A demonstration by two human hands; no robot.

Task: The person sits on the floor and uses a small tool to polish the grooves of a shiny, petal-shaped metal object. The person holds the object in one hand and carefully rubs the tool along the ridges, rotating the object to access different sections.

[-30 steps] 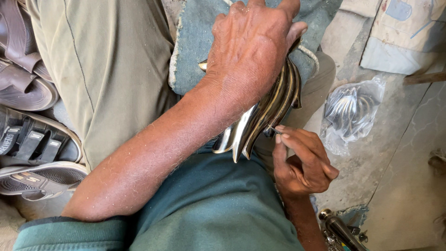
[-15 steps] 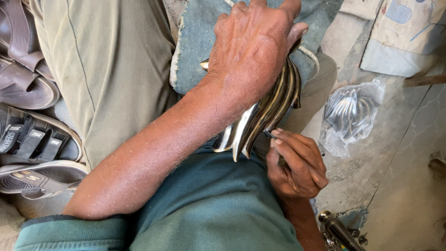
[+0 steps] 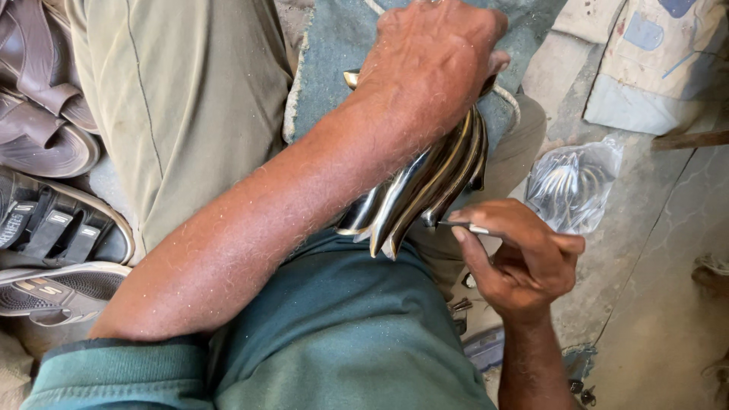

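My left hand [image 3: 437,64] presses down on a fanned bunch of shiny curved metal strips [image 3: 425,190], holding them against a blue-grey cloth pad [image 3: 334,45] on my thigh. The strips stick out from under my forearm, their pointed ends toward my body. My right hand [image 3: 516,262] pinches a small thin metal tool [image 3: 463,225] between thumb and fingers, its tip right at the edge of the strips.
Sandals [image 3: 53,235] lie at the left by my khaki trouser leg [image 3: 182,106]. A clear plastic bag of metal pieces [image 3: 573,186] rests on the concrete floor at the right. Folded cloth [image 3: 653,61] lies at the top right, small metal parts [image 3: 577,391] near the bottom.
My right hand dipped lower and then came back up to the strips' edge with the thin tool. My left hand stayed pressed on the bunch.
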